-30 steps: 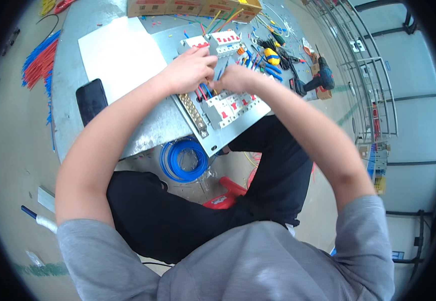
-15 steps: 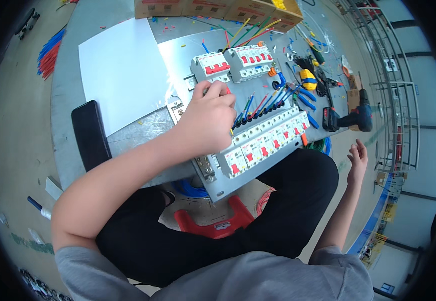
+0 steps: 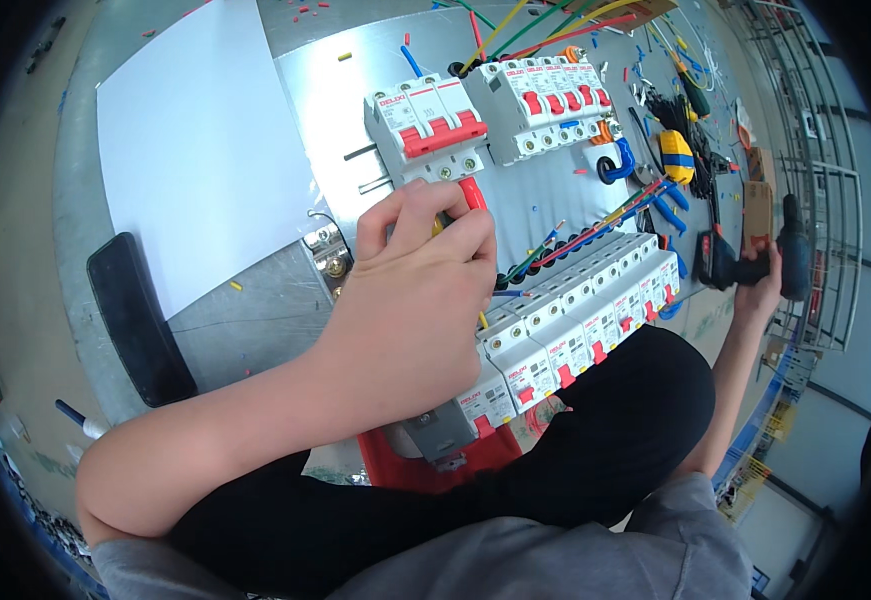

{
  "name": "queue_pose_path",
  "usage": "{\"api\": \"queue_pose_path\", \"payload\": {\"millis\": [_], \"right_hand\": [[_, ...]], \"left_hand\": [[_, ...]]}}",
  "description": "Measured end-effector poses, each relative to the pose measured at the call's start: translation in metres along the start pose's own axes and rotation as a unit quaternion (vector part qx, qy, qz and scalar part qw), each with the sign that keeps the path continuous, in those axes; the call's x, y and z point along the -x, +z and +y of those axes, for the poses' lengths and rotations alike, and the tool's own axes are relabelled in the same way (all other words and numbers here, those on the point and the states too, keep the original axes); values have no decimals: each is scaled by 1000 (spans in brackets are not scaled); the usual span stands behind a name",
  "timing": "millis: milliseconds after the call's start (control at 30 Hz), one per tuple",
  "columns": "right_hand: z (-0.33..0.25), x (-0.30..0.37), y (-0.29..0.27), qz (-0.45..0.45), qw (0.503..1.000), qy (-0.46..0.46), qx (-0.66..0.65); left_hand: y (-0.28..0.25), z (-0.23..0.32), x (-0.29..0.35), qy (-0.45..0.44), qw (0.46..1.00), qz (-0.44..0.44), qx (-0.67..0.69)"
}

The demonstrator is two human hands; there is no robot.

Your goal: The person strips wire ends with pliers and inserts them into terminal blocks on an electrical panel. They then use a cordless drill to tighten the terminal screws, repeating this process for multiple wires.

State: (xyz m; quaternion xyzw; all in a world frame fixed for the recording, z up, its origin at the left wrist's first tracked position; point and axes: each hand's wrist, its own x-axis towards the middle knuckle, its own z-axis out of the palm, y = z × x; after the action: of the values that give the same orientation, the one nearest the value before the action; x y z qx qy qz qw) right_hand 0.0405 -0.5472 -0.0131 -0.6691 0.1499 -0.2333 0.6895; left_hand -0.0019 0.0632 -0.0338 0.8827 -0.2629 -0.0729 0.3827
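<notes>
Best to steady the left hand (image 3: 417,300), clamped on the red wire (image 3: 472,193), breaker (image 3: 427,112) just beyond — and square the right hand (image 3: 761,291), closure unclear, to the drill (image 3: 794,245) touching it.

I have the left hand (image 3: 415,300) at centre, pinching a red wire (image 3: 472,193) below the three-pole breaker (image 3: 430,125) at twelve o'clock; at three, the right hand (image 3: 760,294) grips a dark drill (image 3: 794,255); a black phone (image 3: 140,320) lies at nine.

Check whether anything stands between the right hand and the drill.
Nothing visible does: the right hand is at the drill, overlapping its handle in this view. The pliers lie to the left, out of the way.
</notes>
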Motion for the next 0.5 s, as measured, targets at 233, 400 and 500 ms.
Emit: {"api": "queue_pose_path", "payload": {"millis": [233,400,500], "right_hand": [[-168,98,47,-221,958,-131,125],[-246,185,115,-329,822,-220,410],[-225,222,190,-347,691,-202,601]], "left_hand": [[2,0,3,0,1000,11,1],[1,-6,6,10,999,10,29],[7,-5,3,25,999,19,12]]}}
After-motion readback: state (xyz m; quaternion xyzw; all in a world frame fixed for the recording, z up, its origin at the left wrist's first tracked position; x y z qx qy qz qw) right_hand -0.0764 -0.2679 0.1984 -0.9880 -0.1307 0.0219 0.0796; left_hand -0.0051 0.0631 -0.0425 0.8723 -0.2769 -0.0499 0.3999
